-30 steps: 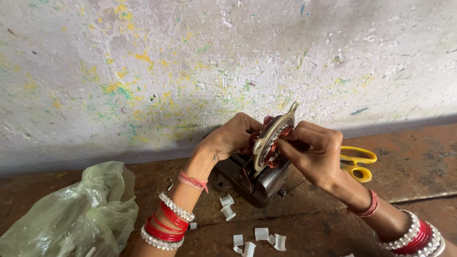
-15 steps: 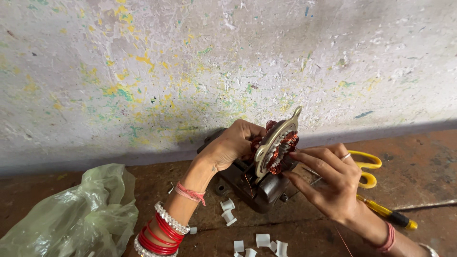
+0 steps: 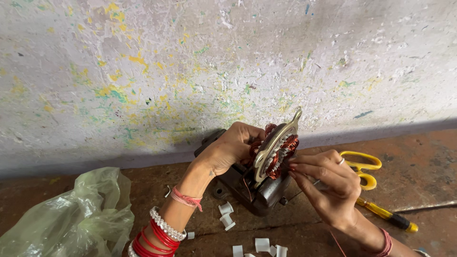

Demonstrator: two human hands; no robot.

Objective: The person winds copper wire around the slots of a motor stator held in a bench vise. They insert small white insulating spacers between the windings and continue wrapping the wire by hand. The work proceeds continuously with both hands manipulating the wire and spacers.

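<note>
left hand [image 3: 231, 150] grips the copper-wound stator [image 3: 276, 151], held upright on a dark stand [image 3: 259, 190] by the wall. right hand [image 3: 328, 183], fingers pinched at the windings, has shifted slightly lower since earlier. yellow scissors [image 3: 364, 166] and screwdriver [image 3: 385, 216] unmoved.

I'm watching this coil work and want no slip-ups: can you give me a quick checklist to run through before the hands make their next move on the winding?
1. Left hand steadying the copper-wound stator: ok, it grips the far side.
2. Right hand on the winding: ok, fingertips touch the coil's near side.
3. Stator seated on the dark metal base: cannot tell, the joint is hidden.
4. White paper pieces within reach: ok, scattered on the floor beside the base.
5. Yellow scissors and screwdriver away from the fingers: ok, they lie behind the right hand.
6. Green plastic bag out of the way: ok, off to the left.
</note>
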